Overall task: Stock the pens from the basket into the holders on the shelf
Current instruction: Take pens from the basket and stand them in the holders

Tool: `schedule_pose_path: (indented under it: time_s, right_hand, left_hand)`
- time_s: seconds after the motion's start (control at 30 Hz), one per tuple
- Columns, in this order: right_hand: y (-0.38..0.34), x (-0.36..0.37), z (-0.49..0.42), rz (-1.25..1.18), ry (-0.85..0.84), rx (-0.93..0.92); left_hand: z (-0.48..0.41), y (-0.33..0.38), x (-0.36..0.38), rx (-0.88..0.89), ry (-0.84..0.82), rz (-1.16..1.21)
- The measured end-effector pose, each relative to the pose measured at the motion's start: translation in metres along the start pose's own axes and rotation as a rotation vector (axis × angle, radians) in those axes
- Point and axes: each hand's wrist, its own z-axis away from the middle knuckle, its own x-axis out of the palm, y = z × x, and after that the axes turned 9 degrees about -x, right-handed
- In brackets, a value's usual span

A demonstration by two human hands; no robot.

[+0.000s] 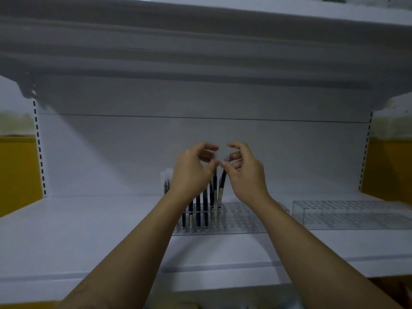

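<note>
1. The right hand pinches the top of a tilted pen between thumb and fingertip, its lower end in the holder on the shelf.
2. The left hand, at 9 o'clock of it, is curled over a neighbouring pen top; blur hides any grip.
3. Likely risk: the slanted pen binds in its hole or levers the crowded standing pens askew.
4. The light holder could skid on the smooth shelf.
5. The holder is clear hard plastic with a grid of small holes; the pens are slim, dark and slick, some with pale bands.
6. A second holder at 3 o'clock holds no pens; the basket is out of view.
</note>
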Motion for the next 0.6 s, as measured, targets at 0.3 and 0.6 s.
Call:
schedule_pose_path:
  time_s: [0.3,0.6]
  right_hand:
    - [0.010,0.004,0.002,0.020,-0.071,0.004]
    - [0.012,-0.003,0.022,0.195,-0.396,0.009]
  left_hand:
    - [-0.006,-0.002,-0.010,-0.037,-0.016,-0.046]
    - [-0.005,-0.006,-0.005,-0.082,-0.106,-0.166]
